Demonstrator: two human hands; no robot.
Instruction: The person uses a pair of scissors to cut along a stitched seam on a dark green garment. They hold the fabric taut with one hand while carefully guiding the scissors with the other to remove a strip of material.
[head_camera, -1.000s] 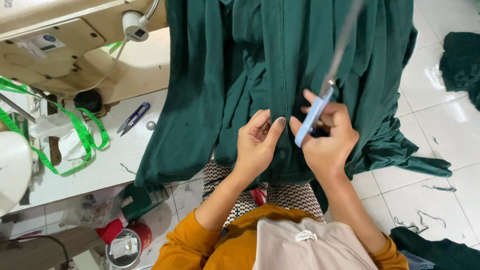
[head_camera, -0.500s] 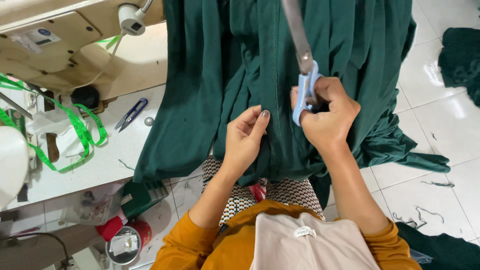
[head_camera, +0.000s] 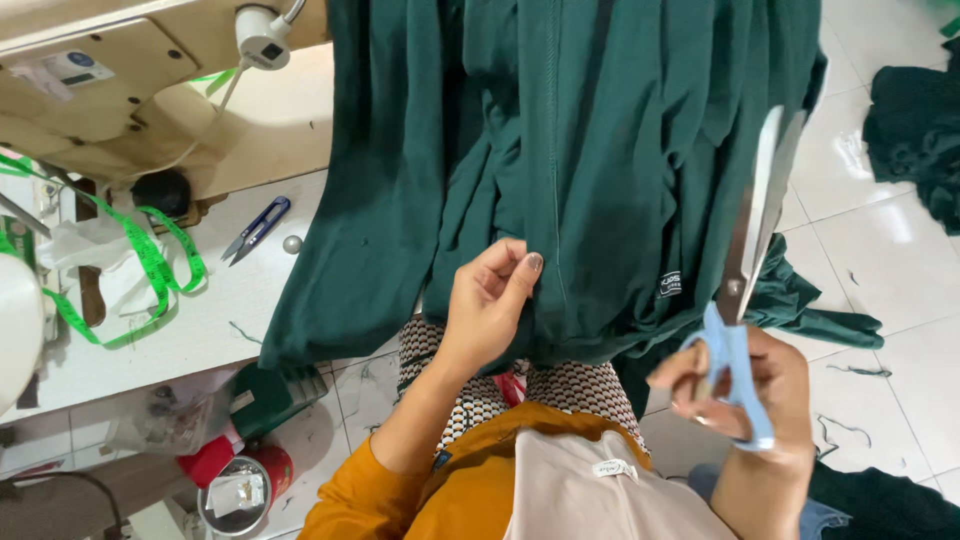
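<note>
Scissors (head_camera: 748, 290) have swung off the green garment (head_camera: 600, 150) to its right, gripped by the blue handles in the right hand (head_camera: 745, 390), blades pointing up. Left hand (head_camera: 490, 300) pinches the cloth's seam with narrow fingers (head_camera: 528, 268); the garment hangs over the desk (head_camera: 200, 300) edge and lap, a small dark label (head_camera: 670, 284) near its hem.

A dark green cloth (head_camera: 600, 150) is seen draped over the table. Scissors (head_camera: 745, 290) with pale blue handles and silver blades are noted. Sleeves (head_camera: 400, 500) of mustard orange are worn, and a beige panel (head_camera: 590, 495) is seen at the chest. A small black-and-cream pattern (with a spot of red) is shown on the lap fabric (head_camera: 560, 385). A bright green tape measure (head_camera: 150, 260) is laid on the white table (head_camera: 150, 340), beside thread snips (head_camera: 255, 230) with blue handles. The sewing machine (head_camera: 100, 90) is coloured cream. A red tin (head_camera: 240, 475) is seen below, and white tiles (head_camera: 880, 250) are seen on the floor.
</note>
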